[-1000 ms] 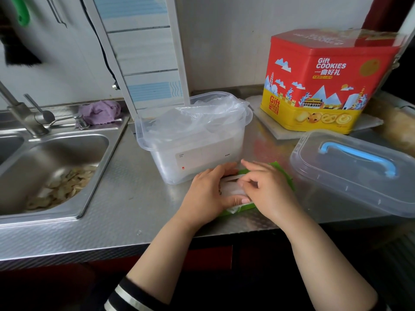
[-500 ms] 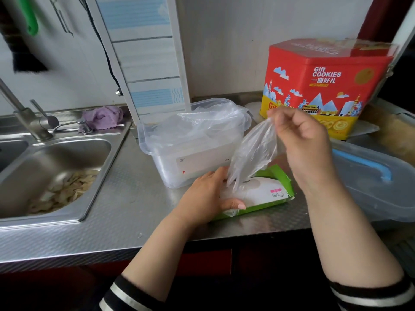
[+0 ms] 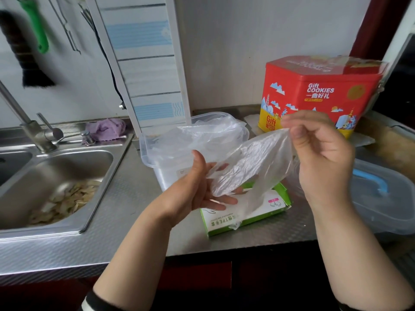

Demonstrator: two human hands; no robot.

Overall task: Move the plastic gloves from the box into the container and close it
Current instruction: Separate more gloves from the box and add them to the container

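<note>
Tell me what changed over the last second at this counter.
The right hand pinched a plastic glove and pulled it up out of the green box. The left hand let go of the box and rose to the glove's lower end, fingers under it. The clear container, already holding gloves, the lid and the cookie tin stayed where they were.

Left hand (image 3: 197,189) low, palm turned up, fingers extended toward right, thumb raised, plastic glove (image 3: 249,167) draped over fingers. Right hand (image 3: 323,153) higher, to right of left, pinching glove's upper edge between thumb and forefinger, other fingers curled.
</note>
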